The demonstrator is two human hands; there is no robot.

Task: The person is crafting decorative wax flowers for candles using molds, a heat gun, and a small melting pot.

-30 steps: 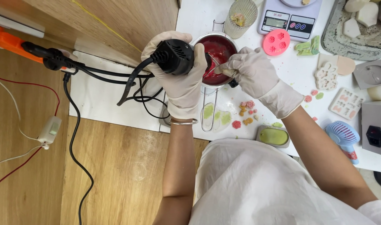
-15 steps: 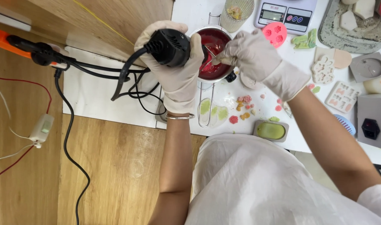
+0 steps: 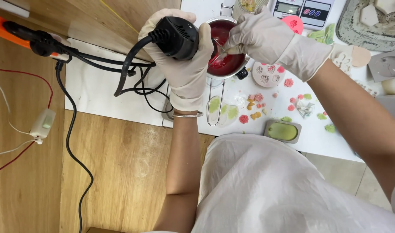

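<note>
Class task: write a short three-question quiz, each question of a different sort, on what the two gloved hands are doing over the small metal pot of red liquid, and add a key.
1. True or false: the left hand has its grip around a black corded power tool.
2. Which thing does the right hand dip into the small metal pot of red liquid? A a thin metal stirrer; B a paintbrush; C a wooden stick.
3. Fill in: the grey rectangular mould near the edge of the white table holds a ____ fill.

Key: 1 true; 2 A; 3 green.
</note>
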